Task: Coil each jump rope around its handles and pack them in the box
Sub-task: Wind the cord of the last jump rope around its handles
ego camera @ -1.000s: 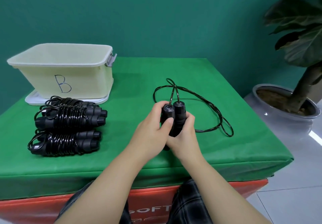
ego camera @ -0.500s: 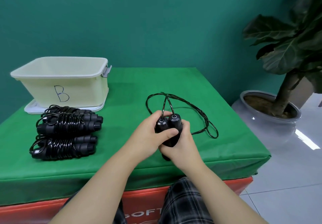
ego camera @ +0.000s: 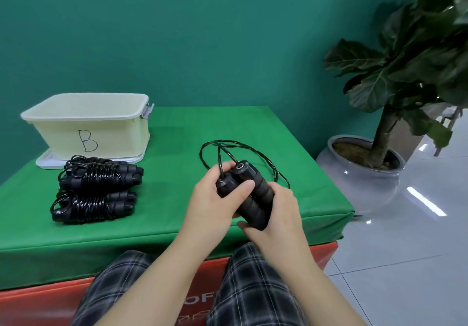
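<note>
Black foam-handled jump rope [ego camera: 249, 194]: handles paired, gripped by left hand [ego camera: 211, 199] and right hand [ego camera: 274, 214] fingers. Risk: loose cord at 12 o'clock tangling, handles slipping apart.

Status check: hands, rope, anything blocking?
Both hands, left and right, grip the handles. Rope loose on table, uncoiled. Coiled ropes beside box. Nothing blocking.

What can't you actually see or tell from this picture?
- Inside of the box: head view, its own front wall hides the bottom.
- Lower ends of the handles: covered by the left hand and right hand.
- Count of coiled jump ropes: stacked, so unclear.
- Plant: cut off by the right edge.
</note>
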`<state>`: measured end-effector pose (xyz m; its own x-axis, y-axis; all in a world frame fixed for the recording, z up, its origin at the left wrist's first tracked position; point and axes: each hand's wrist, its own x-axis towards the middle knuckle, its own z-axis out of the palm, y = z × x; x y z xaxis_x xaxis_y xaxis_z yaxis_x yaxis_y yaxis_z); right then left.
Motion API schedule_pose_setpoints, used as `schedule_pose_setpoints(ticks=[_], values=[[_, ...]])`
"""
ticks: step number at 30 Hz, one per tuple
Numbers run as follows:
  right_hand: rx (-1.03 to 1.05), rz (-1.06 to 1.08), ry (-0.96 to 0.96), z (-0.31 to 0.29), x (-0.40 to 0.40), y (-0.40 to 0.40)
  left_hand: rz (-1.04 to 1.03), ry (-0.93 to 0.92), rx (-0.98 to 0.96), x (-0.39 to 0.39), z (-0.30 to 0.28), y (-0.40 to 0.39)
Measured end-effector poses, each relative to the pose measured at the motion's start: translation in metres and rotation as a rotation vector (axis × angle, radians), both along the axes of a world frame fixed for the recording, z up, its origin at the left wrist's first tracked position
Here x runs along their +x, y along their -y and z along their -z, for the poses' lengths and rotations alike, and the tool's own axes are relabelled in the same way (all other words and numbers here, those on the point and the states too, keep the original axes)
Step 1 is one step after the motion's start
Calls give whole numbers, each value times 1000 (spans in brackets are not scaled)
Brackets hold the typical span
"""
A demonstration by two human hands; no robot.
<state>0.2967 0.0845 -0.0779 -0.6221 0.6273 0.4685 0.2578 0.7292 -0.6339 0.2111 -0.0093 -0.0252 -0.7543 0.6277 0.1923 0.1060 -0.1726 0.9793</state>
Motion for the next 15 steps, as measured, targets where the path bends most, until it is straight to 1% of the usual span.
schedule_pose_setpoints(ticks=[4, 7, 9, 11, 12, 14, 15], values=[[-4, 42, -18, -5, 20, 0, 19, 86, 53, 21, -4, 8], [6, -13, -19, -6, 29, 0, 4, 120, 23, 26, -2, 10], [21, -27, 4, -5, 33, -4, 7, 122, -40, 25, -1, 13], [67, -16, 30, -4, 37, -11, 10, 37, -218, 18, 1, 17], [97, -4, 51, -3, 39, -16, -16, -46, -332, 12, 4, 20], [140, 15, 85, -2, 43, -25, -165, -293, -505, -1, 10, 28], [152, 16, 89, -2, 45, -28, -249, -424, -545, -7, 13, 32]])
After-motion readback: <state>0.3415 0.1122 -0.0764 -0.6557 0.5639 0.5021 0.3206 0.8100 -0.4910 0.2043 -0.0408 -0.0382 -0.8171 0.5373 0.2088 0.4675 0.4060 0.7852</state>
